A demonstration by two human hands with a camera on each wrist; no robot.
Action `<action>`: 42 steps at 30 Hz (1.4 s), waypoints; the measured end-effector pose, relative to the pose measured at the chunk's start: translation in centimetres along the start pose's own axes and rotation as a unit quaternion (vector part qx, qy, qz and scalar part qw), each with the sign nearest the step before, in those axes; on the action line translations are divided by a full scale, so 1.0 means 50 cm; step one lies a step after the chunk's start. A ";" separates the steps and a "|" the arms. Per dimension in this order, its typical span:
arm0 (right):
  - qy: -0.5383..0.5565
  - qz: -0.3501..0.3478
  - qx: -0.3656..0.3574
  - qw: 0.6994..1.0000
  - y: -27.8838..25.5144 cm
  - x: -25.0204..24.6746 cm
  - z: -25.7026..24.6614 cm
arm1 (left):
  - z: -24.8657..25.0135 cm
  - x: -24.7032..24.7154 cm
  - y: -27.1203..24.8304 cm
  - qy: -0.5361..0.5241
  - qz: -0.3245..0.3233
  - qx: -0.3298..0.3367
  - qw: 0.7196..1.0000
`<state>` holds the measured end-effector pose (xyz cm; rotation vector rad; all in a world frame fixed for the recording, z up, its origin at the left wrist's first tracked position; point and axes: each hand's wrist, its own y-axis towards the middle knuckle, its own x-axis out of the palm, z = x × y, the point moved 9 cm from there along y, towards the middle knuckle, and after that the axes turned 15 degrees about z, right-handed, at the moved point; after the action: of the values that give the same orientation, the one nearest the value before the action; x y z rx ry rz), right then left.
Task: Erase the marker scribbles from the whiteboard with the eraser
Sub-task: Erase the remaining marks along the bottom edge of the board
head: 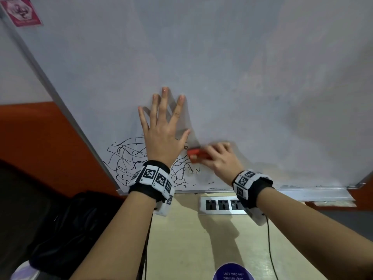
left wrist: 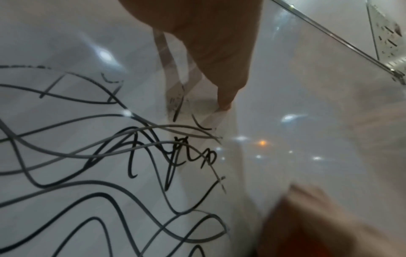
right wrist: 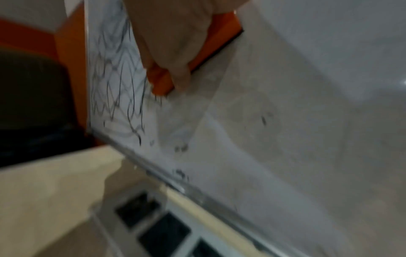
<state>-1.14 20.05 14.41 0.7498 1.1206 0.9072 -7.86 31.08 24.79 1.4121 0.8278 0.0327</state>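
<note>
The whiteboard point(head: 242, 77) leans in front of me, with black marker scribbles point(head: 125, 156) in its lower left corner. My left hand point(head: 164, 126) lies flat on the board with fingers spread, partly covering the scribbles point(left wrist: 98, 165). My right hand point(head: 219, 156) grips a red-orange eraser point(head: 196, 154) and presses it to the board at the scribbles' right edge. The right wrist view is blurred; it shows the eraser point(right wrist: 208, 57) under my fingers point(right wrist: 175, 52) beside the scribbles point(right wrist: 118, 90). Faint smudges lie right of the eraser.
A beige tabletop point(head: 191, 239) lies below the board with a row of power sockets point(head: 220, 205). A black bag point(head: 66, 225) sits at the left. An orange wall point(head: 40, 138) is behind. A pink sticker point(head: 21, 11) marks the board's top left corner.
</note>
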 end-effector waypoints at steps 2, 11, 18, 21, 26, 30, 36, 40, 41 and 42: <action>0.010 -0.087 -0.064 0.994 -0.078 0.037 -0.032 | -0.001 -0.001 0.000 0.003 -0.001 0.013 1.000; -0.054 0.099 0.094 0.989 0.092 -0.039 0.045 | -0.112 -0.016 -0.009 0.027 0.020 -0.017 0.999; -0.016 -0.036 -0.032 0.999 0.054 0.024 -0.030 | -0.173 -0.037 -0.026 0.005 0.029 -0.072 0.997; -0.068 0.088 0.078 0.991 0.124 -0.020 0.026 | -0.202 -0.042 -0.033 0.011 0.022 -0.076 0.997; -0.018 -0.019 -0.006 1.000 0.071 0.032 -0.038 | -0.206 -0.029 -0.043 0.017 -0.011 -0.079 0.997; -0.045 -0.007 0.022 0.999 0.123 0.015 -0.016 | -0.198 -0.014 -0.053 0.002 -0.025 -0.108 0.994; -0.053 0.071 0.063 0.994 0.184 -0.015 0.018 | -0.194 -0.009 -0.059 -0.025 -0.027 -0.120 0.992; -0.014 -0.116 -0.084 0.990 0.085 0.043 -0.048 | -0.193 -0.007 -0.059 -0.027 -0.030 -0.120 0.992; -0.022 -0.127 -0.097 0.987 0.086 0.043 -0.049 | -0.193 -0.007 -0.061 -0.028 -0.031 -0.120 0.992; -0.031 -0.116 -0.092 0.988 0.102 0.038 -0.044 | -0.193 -0.006 -0.062 -0.027 -0.034 -0.121 0.992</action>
<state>-4.05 24.16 17.42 0.4823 1.0292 0.7711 -14.51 38.50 22.89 1.1524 0.7975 0.0407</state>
